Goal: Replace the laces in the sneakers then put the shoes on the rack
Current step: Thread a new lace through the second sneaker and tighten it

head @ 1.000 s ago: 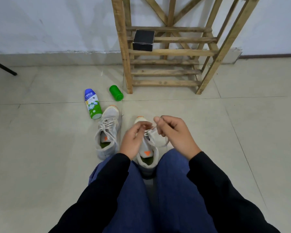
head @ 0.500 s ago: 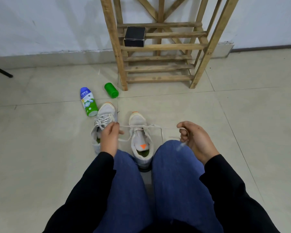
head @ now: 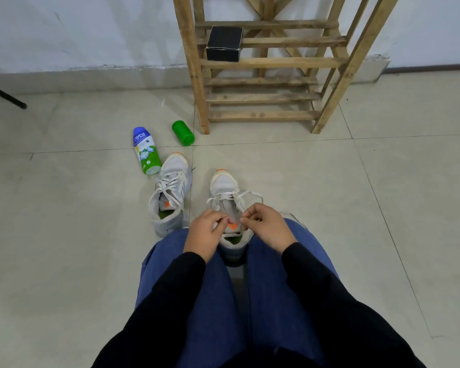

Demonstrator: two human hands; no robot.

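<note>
Lacing nears its finish: a seated person's left hand (head: 206, 229) and right hand (head: 266, 227) have come back together over the tongue of the grey sneaker (head: 225, 185) wedged between the knees. Half a second earlier the two hands were flung wide apart, drawing the white lace (head: 239, 197) taut to either side. Now each hand's thumb and forefinger appear to pinch a lace end just above the orange tongue tab, with the other fingers curled in. How the ends cross beneath the fingers cannot be told.

The tightening pull looks finished, and the hands seem set to begin the next crossing or the knot. The second sneaker (head: 171, 187) stands just to the left on the tiled floor (head: 356, 208), its lace already threaded. Both shoes are well short of the wooden rack (head: 263, 96) against the wall, where a black box (head: 224, 43) sits on a slat. A spray can (head: 146, 150) and its green cap (head: 183, 132) lie nearby.
</note>
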